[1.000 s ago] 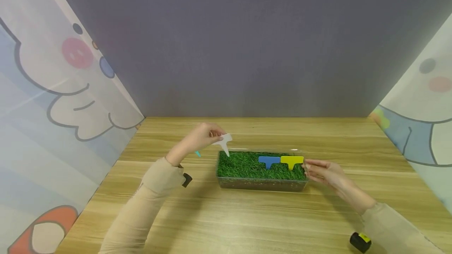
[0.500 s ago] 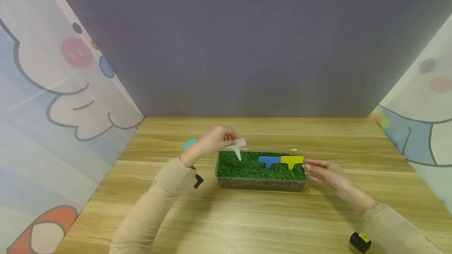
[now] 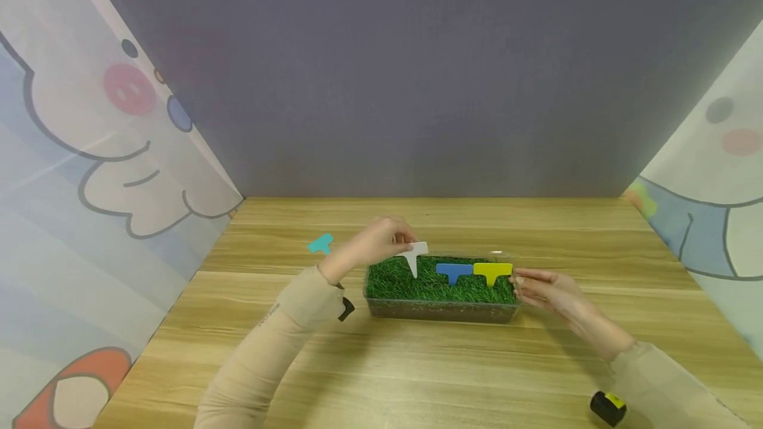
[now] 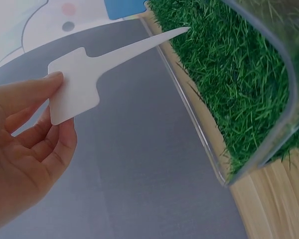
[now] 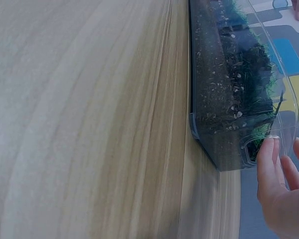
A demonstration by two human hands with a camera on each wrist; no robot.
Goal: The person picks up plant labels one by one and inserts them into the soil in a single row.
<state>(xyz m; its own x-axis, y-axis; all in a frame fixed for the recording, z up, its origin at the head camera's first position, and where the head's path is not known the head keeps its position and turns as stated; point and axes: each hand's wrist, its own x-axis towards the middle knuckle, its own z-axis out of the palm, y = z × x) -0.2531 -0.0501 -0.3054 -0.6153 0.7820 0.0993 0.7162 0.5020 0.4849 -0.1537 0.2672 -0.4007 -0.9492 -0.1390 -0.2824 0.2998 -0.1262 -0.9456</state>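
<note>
The left hand [image 3: 372, 243] pinches a white plant label [image 3: 414, 255] by its flat head between thumb and fingers, holding it over the left part of the clear tray of grass [image 3: 440, 286], its pointed stake angled down at the turf. In the left wrist view the tip sits just at the grass [image 4: 239, 84]. A blue label [image 3: 454, 271] and a yellow label [image 3: 492, 272] stand in the tray's right half. The right hand [image 3: 545, 290], fingers nearly straight, touches the tray's right end. A teal label [image 3: 320, 244] lies on the table [image 3: 417, 369], left of the tray.
</note>
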